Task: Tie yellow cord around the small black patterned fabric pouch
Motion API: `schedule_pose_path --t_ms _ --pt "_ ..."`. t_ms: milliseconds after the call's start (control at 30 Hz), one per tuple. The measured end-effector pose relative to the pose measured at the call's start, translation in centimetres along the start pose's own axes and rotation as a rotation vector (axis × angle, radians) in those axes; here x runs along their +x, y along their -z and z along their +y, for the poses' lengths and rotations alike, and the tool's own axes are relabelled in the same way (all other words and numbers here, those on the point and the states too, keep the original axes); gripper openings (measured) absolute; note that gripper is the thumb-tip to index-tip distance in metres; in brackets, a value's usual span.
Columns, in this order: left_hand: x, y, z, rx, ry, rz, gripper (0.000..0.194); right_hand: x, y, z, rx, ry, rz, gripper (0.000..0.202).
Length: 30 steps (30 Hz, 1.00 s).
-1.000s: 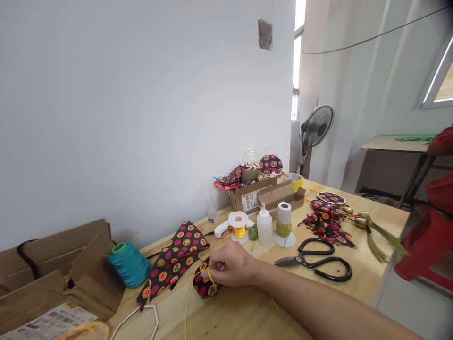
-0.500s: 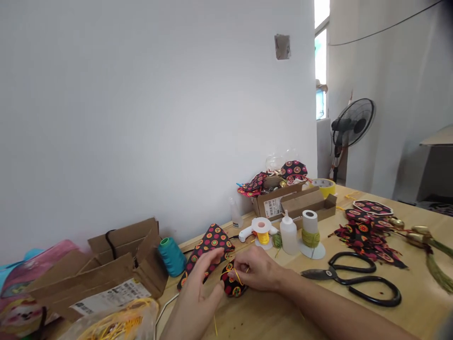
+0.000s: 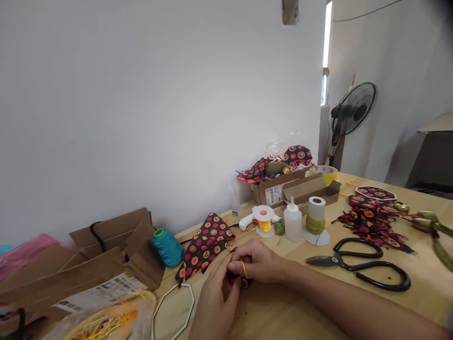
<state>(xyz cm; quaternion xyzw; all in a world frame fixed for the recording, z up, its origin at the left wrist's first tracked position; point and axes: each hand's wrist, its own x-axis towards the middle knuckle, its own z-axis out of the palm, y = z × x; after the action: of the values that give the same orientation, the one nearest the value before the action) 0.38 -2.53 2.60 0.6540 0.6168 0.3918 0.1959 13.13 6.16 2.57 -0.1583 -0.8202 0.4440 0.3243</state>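
My left hand (image 3: pixel 219 295) is curled around the left side of a small dark patterned fabric piece (image 3: pixel 245 283), mostly hidden under my fingers. From the other side my right hand (image 3: pixel 260 262) pinches a yellow cord (image 3: pixel 244 268), which loops over its fingers against the fabric. Both hands meet low over the table. Just behind them lies a larger fabric piece (image 3: pixel 208 241) with the same round motifs, folded to a point. To the left of my left hand is a white octagonal frame (image 3: pixel 192 302). Black-handled scissors (image 3: pixel 348 262) lie beyond my right forearm.
A teal thread cone (image 3: pixel 168 249) leans by an opened cardboard box (image 3: pixel 95 264). Yellow cords fill a plastic bag (image 3: pixel 116 321). Behind my hands stand a yellow cord spool (image 3: pixel 263 222), a squeeze bottle (image 3: pixel 293 224) and a green cord spool (image 3: pixel 315 225). Fabric scraps (image 3: pixel 371 219) lie right.
My left hand has closed in on the fabric piece, and both hands now cover most of it. The view has tilted slightly down, with the octagonal frame now visible at left.
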Motion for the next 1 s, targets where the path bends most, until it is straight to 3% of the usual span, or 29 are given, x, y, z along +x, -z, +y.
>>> schedule_pose_path --t_ms 67,133,267,367,567,667,800,1000 --pt "0.1 0.1 0.4 -0.018 0.025 -0.049 0.032 0.1 -0.2 0.1 0.277 -0.101 0.025 0.022" --pt "0.1 0.3 0.5 -0.008 0.033 -0.065 0.027 0.2 0.1 0.2 0.403 -0.155 0.095 0.018" --pt "0.0 0.4 -0.1 -0.027 0.074 -0.017 0.023 0.6 1.9 0.5 0.408 -0.138 0.212 0.014" --pt "0.0 0.1 -0.6 -0.076 0.128 -0.009 0.023 0.6 2.6 0.7 0.376 -0.115 0.199 0.023" --pt "0.1 -0.2 -0.6 -0.183 0.190 -0.018 0.025 0.0 1.4 0.1 0.189 -0.067 0.126 0.027" --pt "0.2 -0.1 -0.6 -0.192 0.195 -0.018 0.024 -0.3 1.2 -0.7 -0.084 0.007 0.047 0.018" --pt "0.4 0.2 -0.6 -0.230 0.181 -0.013 0.022 -0.4 1.3 -1.6 -0.459 0.138 -0.004 0.029" --pt "0.4 0.5 -0.3 -0.288 0.203 0.012 0.019 -0.7 0.7 -2.2 -0.585 0.157 -0.029 0.039"
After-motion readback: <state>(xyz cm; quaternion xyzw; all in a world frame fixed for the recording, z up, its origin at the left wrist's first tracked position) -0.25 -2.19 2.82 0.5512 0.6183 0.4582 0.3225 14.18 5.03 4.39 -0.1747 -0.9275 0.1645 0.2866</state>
